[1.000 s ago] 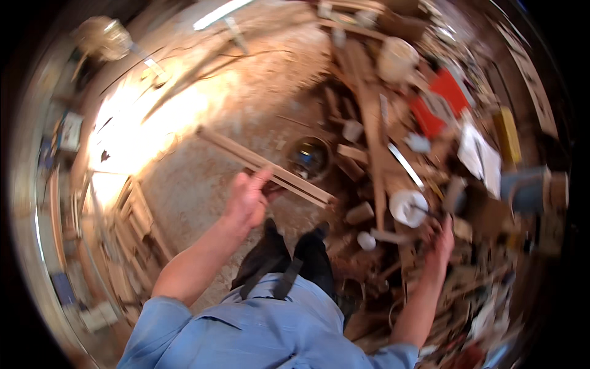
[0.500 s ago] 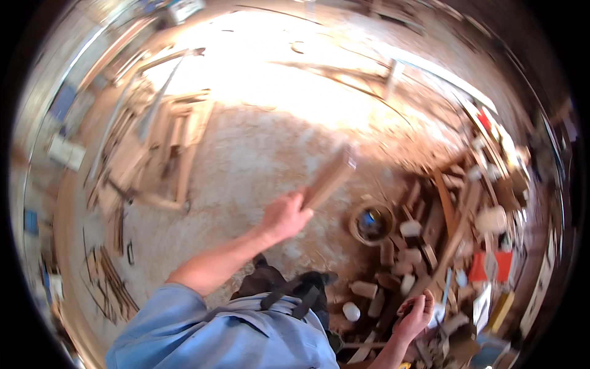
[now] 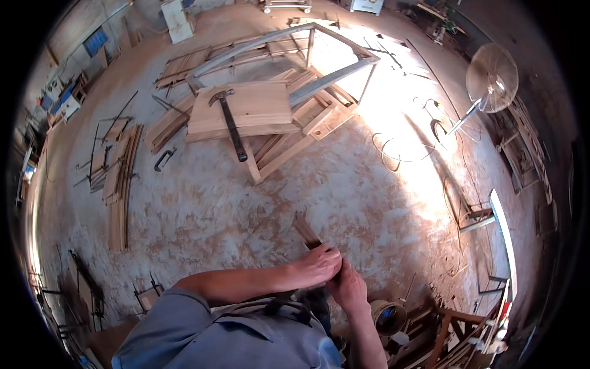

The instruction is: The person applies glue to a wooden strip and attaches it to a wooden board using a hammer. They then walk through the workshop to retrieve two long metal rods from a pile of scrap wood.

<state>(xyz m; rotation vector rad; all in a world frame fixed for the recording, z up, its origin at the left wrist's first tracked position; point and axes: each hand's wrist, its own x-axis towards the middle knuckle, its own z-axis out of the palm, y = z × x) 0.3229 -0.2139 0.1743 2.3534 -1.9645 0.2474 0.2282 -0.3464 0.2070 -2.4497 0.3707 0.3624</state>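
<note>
Wooden piece (image 3: pixel 305 230) was in the person's left hand (image 3: pixel 317 265), in front of the body and above the floor (image 3: pixel 209 215). Its long axis ran aslant: the visible end pointed away from the person and somewhat to the left, and from there the length came back to the right and toward the body, where the hands hid the rest. How far that end tipped up or down could not be told.

The left hand's fingers were closed around the piece. The right hand (image 3: pixel 350 286) met it from the right, touching, its fingers curled; what they pinched, if anything, could not be told.

Well ahead, a hammer (image 3: pixel 232 126) lay on a pale wooden panel (image 3: pixel 264 104), its head on the far side and its handle running toward the person, past the panel's near edge. Left of that, a dark clamp (image 3: pixel 163 161) lay on the floor. A round bucket (image 3: pixel 401 318) stood near the right forearm.
</note>
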